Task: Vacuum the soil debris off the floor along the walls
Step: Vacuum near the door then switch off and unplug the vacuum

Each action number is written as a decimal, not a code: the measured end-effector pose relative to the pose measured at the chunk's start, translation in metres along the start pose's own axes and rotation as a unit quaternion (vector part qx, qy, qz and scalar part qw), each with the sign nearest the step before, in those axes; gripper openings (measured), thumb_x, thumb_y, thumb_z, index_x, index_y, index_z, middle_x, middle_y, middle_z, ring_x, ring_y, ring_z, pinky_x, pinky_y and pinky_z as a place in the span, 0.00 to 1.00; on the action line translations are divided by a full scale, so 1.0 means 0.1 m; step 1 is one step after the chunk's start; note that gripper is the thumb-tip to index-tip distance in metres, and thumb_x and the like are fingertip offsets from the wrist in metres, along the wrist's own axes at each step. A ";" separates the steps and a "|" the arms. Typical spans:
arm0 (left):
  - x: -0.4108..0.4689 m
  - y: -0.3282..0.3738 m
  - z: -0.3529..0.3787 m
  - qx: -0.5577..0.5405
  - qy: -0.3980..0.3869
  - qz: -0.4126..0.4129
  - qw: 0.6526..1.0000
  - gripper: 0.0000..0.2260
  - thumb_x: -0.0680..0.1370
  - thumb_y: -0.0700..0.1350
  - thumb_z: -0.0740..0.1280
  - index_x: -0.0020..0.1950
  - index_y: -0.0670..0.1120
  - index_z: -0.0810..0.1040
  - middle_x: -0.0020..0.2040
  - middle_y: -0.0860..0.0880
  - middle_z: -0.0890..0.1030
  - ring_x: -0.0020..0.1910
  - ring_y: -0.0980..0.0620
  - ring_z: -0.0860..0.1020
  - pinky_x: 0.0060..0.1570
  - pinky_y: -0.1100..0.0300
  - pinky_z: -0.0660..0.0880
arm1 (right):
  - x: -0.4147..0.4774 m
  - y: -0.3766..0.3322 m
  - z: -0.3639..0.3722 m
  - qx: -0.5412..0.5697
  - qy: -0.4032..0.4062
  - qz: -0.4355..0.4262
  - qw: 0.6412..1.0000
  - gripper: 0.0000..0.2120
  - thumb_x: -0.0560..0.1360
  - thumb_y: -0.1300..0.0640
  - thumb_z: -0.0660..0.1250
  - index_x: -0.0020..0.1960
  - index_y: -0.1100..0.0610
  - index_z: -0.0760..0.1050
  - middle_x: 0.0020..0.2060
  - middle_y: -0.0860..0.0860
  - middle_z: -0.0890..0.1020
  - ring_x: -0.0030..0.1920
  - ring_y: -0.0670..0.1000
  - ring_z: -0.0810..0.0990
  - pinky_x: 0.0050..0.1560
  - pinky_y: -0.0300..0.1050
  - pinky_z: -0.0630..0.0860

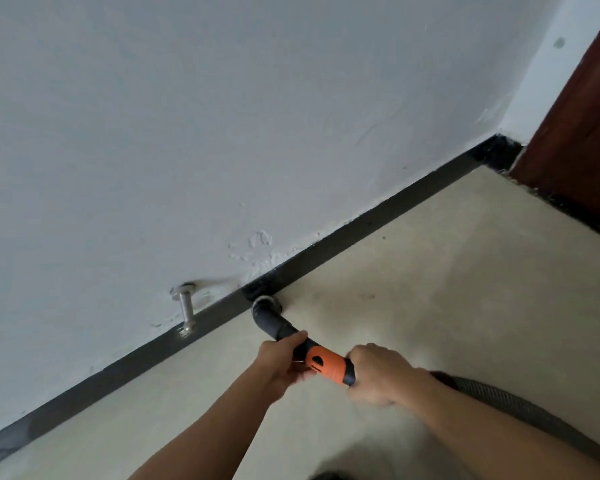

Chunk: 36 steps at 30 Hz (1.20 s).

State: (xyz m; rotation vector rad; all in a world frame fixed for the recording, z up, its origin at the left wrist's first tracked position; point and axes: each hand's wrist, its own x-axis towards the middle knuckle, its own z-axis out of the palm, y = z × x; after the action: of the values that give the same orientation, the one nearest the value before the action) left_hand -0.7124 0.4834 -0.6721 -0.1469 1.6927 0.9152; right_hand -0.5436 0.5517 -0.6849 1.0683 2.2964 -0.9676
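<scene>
Dim, flat daylight — soft blur, wide-angle tilt

- orange sleeve [328,366] on black vacuum nozzle [270,315]
- dark grey ribbed hose [520,408]
- white wall [222,133], black baseboard [378,220]
- beige floor [430,289]
- reddish-brown door [582,126]
- silver doorstop [186,311]

Both hands [329,370] grip vacuum nozzle [272,315] at baseboard [361,230]
</scene>
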 end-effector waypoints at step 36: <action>-0.47 -0.01 1.23 0.183 -0.101 -0.058 0.976 0.13 0.78 0.45 0.69 0.55 0.37 0.75 0.50 0.38 0.81 0.39 0.43 0.81 0.30 0.55 0.82 | -1.16 0.38 0.01 0.187 0.053 0.256 0.947 0.05 0.69 0.51 0.66 0.44 0.49 0.74 0.36 0.46 0.78 0.37 0.53 0.77 0.38 0.42 0.70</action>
State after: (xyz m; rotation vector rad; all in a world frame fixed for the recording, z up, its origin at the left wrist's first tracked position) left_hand -0.6008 0.5442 -0.6375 0.0907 1.6138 0.5014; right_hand -0.4430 0.5121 -0.6288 1.7981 1.7868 -1.1604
